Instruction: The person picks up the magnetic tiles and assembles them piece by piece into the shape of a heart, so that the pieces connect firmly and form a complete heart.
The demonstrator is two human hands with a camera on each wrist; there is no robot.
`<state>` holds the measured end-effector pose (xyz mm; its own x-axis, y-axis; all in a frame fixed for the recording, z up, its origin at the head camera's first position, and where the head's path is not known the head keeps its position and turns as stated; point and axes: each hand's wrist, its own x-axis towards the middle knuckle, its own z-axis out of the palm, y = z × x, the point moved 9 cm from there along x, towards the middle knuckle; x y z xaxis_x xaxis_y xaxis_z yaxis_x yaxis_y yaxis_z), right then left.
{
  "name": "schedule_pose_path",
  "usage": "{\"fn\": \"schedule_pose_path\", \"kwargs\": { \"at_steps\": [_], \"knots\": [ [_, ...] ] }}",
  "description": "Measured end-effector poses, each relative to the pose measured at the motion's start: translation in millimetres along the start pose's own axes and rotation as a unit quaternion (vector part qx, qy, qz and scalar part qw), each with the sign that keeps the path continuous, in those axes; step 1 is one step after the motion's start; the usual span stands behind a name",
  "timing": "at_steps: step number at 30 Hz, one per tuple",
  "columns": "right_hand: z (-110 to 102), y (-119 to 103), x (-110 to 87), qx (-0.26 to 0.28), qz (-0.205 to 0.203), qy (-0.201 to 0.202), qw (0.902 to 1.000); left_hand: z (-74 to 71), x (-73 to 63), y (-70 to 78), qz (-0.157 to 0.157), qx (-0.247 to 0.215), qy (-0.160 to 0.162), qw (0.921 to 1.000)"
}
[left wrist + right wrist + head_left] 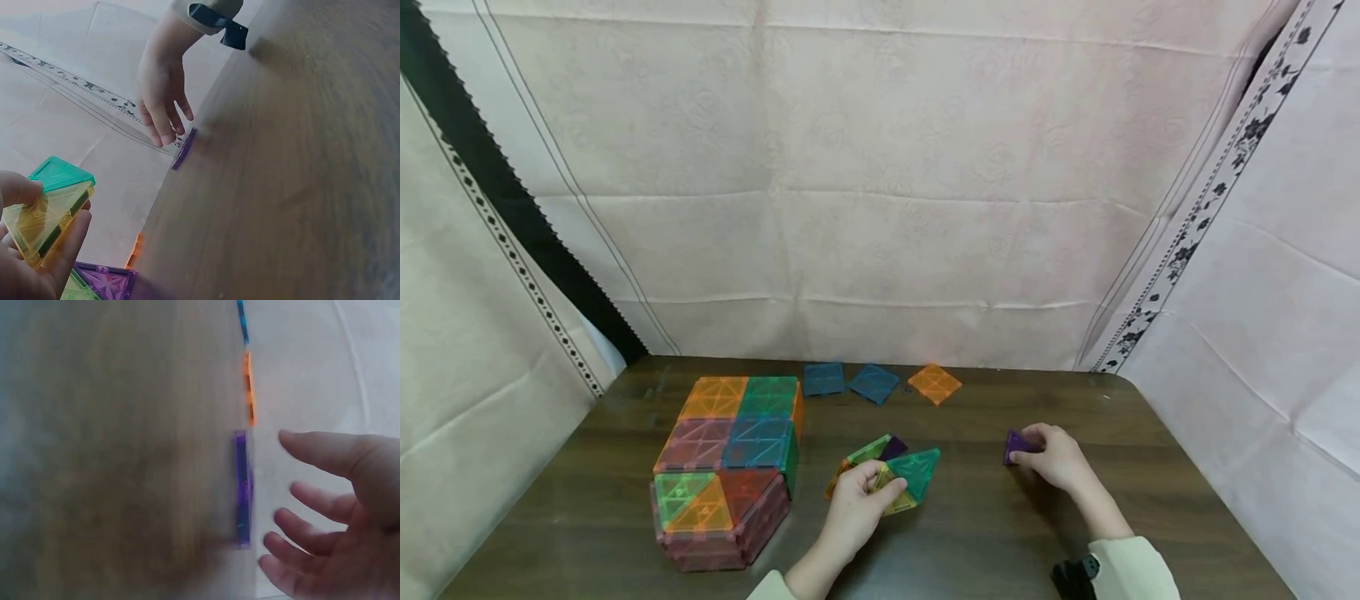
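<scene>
My left hand (855,505) pinches a cluster of translucent magnetic tiles between thumb and fingers. Among them are a yellow triangle (47,222) and a teal triangle (916,471). Just behind that hand in the head view are a light green tile (868,451), a purple triangle (106,280) and an orange piece. Over at the right, my right hand (1058,457) hovers beside a purple triangular tile (1017,447) that lies on the table. Its fingers are spread and relaxed in the right wrist view, with a gap between them and the purple tile (243,489).
A block built of coloured magnetic tiles (722,467) stands on the wooden table (977,533) at the left. Along the back edge lie two blue squares (823,379) and an orange square (935,383). Pale cloth (880,167) encloses the table behind and at both sides.
</scene>
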<state>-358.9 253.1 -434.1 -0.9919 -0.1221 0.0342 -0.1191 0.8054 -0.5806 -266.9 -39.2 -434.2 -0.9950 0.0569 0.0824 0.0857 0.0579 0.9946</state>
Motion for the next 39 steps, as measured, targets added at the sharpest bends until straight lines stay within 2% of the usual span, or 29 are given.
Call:
{"fn": "schedule_pose_path", "kwargs": {
  "at_steps": [6,14,31,34,39],
  "knots": [
    [8,13,12.4,-0.017,0.031,-0.025,0.9991,0.0,-0.9,2.2,0.007,0.004,0.002,1.0],
    [17,15,17.7,-0.029,0.035,-0.048,0.9978,0.9,0.3,-0.5,0.01,0.006,0.001,0.9999],
    [22,18,15.7,0.022,0.04,-0.026,0.9986,3.7,0.7,-6.1,0.008,0.004,-0.006,0.9999],
    [20,15,14.8,0.023,0.03,-0.015,0.9992,3.8,1.0,-6.1,0.01,0.009,-0.004,0.9999],
    [16,1,12.3,0.018,-0.021,0.003,0.9996,3.9,0.7,-4.0,0.01,0.007,-0.003,0.9999]
  ]
}}
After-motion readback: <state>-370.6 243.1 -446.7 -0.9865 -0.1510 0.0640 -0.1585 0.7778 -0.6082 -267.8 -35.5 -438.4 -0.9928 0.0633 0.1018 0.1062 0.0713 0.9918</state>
